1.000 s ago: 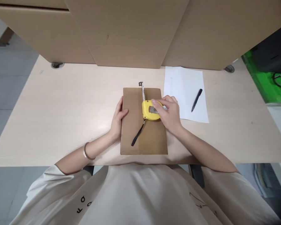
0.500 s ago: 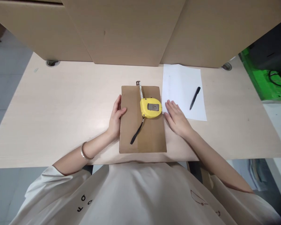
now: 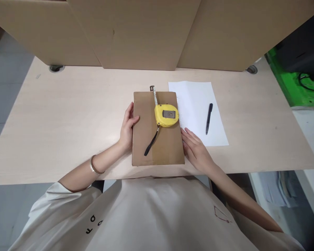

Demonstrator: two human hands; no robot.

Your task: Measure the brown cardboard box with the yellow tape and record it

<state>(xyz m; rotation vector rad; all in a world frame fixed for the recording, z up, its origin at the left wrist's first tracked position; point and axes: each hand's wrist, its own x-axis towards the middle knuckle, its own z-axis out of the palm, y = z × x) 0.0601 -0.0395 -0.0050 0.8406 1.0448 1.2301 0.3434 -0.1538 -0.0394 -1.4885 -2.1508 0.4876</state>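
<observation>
A brown cardboard box (image 3: pixel 167 146) lies near the front edge of the desk. My left hand (image 3: pixel 127 129) holds its left side, thumb over the top edge and fingers along the side. On top rests a yellow tape measure (image 3: pixel 159 116) with a black wrist strap; a short length of blade sticks out, its metal hook past the box's far edge. My right hand (image 3: pixel 197 151) is at the box's right side, fingers stretched out and close together, fingertips by the box edge and the white paper (image 3: pixel 193 101). The box hides part of the paper's left edge.
A black pen (image 3: pixel 209 118) lies on the paper. Large cardboard panels (image 3: pixel 141 38) stand along the back of the desk (image 3: pixel 75 115), with a cable hole (image 3: pixel 57 68) near the back left corner. Beyond the right end is a green surface (image 3: pixel 285 80) with dark equipment.
The paper has shifted left and toward me with the pen on it, its left edge now partly behind the box. My right hand has moved toward me along the box's side.
</observation>
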